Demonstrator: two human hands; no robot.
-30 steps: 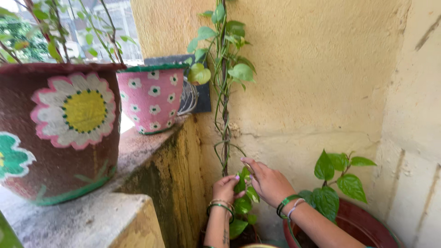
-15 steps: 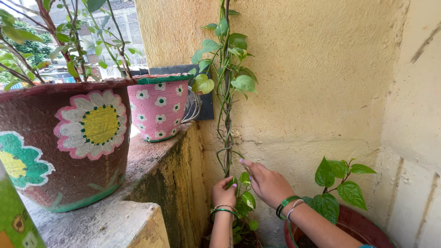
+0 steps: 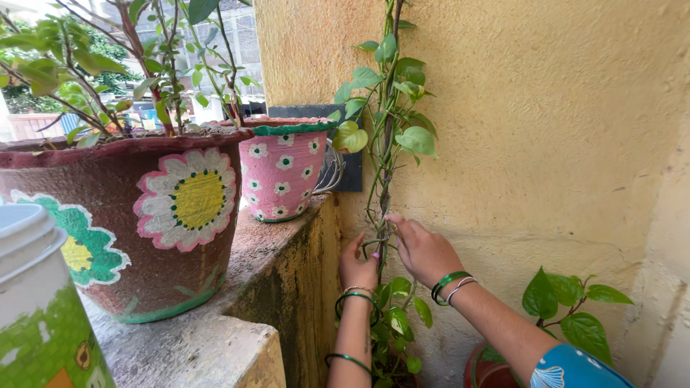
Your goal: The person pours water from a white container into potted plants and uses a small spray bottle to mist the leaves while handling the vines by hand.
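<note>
My left hand (image 3: 357,264) is up against the climbing vine (image 3: 384,165), just left of its thin stems. My fingers curl toward the stems, but I cannot tell if they pinch one. My right hand (image 3: 424,251) is on the other side, just right of the vine. Its fingers (image 3: 397,221) are close together and reach to the stems and touch them. I cannot tell if they hold on tight.

The vine goes straight up the yellow wall (image 3: 517,129), with green leaves on both sides. It is between my two hands, low down on the wall. More of its leaves hang under my hands.

I have green bangles (image 3: 449,282) on my right wrist and more on my left arm.

To the left is a stone ledge (image 3: 237,287). A small pink pot (image 3: 282,172) with white flowers painted on it stands on the far end, near the vine. A big brown pot (image 3: 144,223) with a painted daisy stands nearer, and a twiggy plant grows in it. A white and green tub (image 3: 36,302) is at the near left corner.

Low on the right, a leafy plant (image 3: 568,302) grows in a dark red pot (image 3: 489,366), near my right arm.
</note>
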